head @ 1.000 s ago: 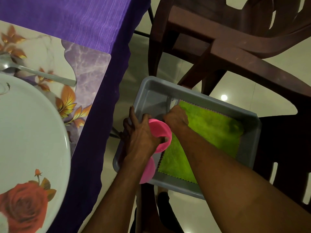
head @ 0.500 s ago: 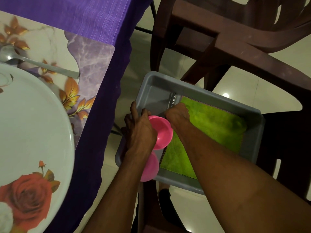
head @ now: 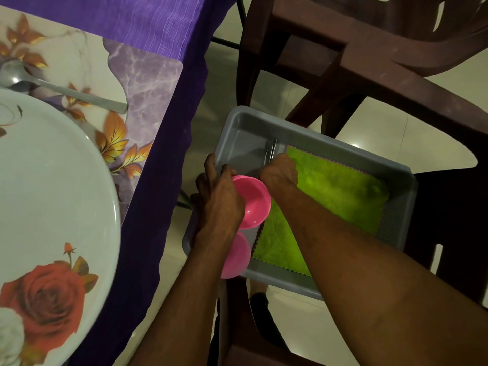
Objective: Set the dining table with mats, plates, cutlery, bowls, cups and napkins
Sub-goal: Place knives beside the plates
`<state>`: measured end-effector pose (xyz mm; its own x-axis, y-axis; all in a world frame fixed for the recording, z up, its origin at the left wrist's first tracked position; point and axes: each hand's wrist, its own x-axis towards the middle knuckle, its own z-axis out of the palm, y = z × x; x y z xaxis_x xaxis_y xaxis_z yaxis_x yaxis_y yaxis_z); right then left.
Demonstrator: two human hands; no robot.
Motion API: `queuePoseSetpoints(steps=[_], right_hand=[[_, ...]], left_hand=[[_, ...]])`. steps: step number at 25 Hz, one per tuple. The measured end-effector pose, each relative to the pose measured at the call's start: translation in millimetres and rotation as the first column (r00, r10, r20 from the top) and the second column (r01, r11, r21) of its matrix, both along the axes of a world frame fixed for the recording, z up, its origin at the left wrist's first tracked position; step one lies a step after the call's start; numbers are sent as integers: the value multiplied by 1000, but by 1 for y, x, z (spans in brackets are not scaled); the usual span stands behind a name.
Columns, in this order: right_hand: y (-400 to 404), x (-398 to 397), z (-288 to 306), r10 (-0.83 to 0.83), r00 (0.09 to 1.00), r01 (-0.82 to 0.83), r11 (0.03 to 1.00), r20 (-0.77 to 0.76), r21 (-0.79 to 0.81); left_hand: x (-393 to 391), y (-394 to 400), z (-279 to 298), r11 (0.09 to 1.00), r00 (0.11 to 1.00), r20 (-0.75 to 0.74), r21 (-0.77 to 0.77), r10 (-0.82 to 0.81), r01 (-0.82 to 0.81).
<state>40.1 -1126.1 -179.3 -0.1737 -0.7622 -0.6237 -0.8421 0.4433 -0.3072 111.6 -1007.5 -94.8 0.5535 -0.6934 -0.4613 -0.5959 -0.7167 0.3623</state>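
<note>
A grey tub [head: 311, 138] rests on a dark chair to the right of the table. My left hand [head: 220, 196] grips a pink bowl [head: 254, 204] inside the tub; a second pink bowl [head: 236, 256] lies below it, partly under my forearm. My right hand [head: 278, 171] reaches down onto metal cutlery [head: 270, 150] in the tub, its fingers hidden from view. A green napkin [head: 340, 196] covers the tub's right half. On the table a white rose-patterned plate [head: 52, 212] sits on a floral mat [head: 137, 83], with a spoon [head: 60, 92] beside it.
The table carries a purple cloth [head: 148, 19] whose edge hangs close to the tub. A dark brown chair [head: 356, 56] stands behind the tub. Pale floor tiles [head: 422, 133] show between the chairs.
The pink bowl in my left hand has tipped so its inside faces up. My right hand stays on the cutlery. The view has shifted slightly.
</note>
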Motion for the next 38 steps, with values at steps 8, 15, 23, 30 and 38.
queuePoseSetpoints(steps=[8,15,23,30,38], right_hand=[[8,1,2,-12,999,12,1000,-37,-26],[12,-6,-8,38,998,-38,999,52,-3],[23,-42,5,156,956,-125,983,249,-134],[44,-93,79,-61,796,183,973,603,-143],[55,-90,197,-172,484,189,978,858,89]], left_hand=[[12,5,-3,999,1000,28,-49,9,-7],[12,5,-6,999,999,42,-39,0,2],[14,6,-10,999,1000,16,-34,-2,2],[21,7,-6,999,998,-57,-49,-1,-1],[-27,8,115,917,671,-740,-294,-40,-269]])
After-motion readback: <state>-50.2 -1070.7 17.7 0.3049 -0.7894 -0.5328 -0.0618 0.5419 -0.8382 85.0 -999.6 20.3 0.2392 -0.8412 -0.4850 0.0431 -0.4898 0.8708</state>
